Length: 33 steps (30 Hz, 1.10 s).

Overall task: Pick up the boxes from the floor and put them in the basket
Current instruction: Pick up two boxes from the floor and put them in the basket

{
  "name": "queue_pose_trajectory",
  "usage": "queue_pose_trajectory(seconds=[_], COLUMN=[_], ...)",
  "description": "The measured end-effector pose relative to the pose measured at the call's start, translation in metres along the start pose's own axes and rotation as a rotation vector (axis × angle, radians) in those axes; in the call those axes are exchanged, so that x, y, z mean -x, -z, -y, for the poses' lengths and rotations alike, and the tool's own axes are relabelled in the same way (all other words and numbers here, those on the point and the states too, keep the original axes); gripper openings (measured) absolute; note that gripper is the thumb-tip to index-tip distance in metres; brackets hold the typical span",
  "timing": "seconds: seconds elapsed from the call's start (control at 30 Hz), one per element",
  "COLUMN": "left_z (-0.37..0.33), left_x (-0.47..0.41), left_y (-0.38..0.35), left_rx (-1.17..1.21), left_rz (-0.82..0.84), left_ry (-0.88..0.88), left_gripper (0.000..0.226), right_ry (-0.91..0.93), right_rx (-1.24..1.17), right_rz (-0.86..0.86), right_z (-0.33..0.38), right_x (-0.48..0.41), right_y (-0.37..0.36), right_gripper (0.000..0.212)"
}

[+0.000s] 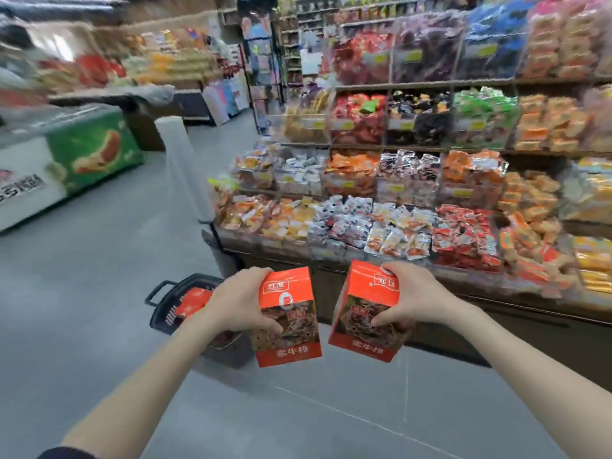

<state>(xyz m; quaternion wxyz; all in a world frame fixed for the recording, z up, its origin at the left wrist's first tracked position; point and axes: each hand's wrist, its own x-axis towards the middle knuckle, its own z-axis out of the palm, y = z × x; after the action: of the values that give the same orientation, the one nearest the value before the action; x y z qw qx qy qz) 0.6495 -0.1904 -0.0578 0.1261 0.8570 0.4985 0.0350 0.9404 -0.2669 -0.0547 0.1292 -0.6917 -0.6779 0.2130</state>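
My left hand [236, 301] grips an orange box [291, 339] with a food picture, held upright in the air. My right hand [409, 298] grips a second orange box [361, 289] of the same kind, tilted slightly left. The two boxes hang side by side, a small gap between them. A black basket [159, 314] stands on the grey floor below and left of my left hand, partly hidden by my left forearm. An orange box [192, 301] lies inside it.
A snack display [381, 223] with several bins of packets fills the right side, its dark base close behind the boxes. A green and white freezer chest [66, 167] stands at the far left. A white roll [185, 167] leans at the display's corner. Grey floor [99, 309] spreads to the left.
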Motion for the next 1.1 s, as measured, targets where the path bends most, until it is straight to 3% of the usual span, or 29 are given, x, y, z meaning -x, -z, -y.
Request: queue_pose_trajectory(seconds=[0.37,0.67,0.9,1.1], left_z=[0.208,0.345,0.459,0.590], left_x=[0.017,-0.012,-0.044,-0.123], left_y=[0.029,0.061,0.068,0.073], left_rx=[0.069,0.095,0.102,0.035], left_rz=[-0.070,-0.112,-0.099,-0.002], left_ry=[0.398,0.603,0.652,0.470], left_gripper=[0.093,0.083,0.092,0.094], right_ry=[0.270,0.502,0.495,0.355], right_rx=[0.003,0.118,0.087,0.080], right_rz=[0.174,0.287,0.282,0.230], right_z=[0.159,0.280,0.346,0.387], right_x=[-0.204,-0.364,-0.460,-0.539], right_y=[-0.091,-0.144,-0.196,-0.253], right_gripper=[0.095,0.093,0.090,0.098])
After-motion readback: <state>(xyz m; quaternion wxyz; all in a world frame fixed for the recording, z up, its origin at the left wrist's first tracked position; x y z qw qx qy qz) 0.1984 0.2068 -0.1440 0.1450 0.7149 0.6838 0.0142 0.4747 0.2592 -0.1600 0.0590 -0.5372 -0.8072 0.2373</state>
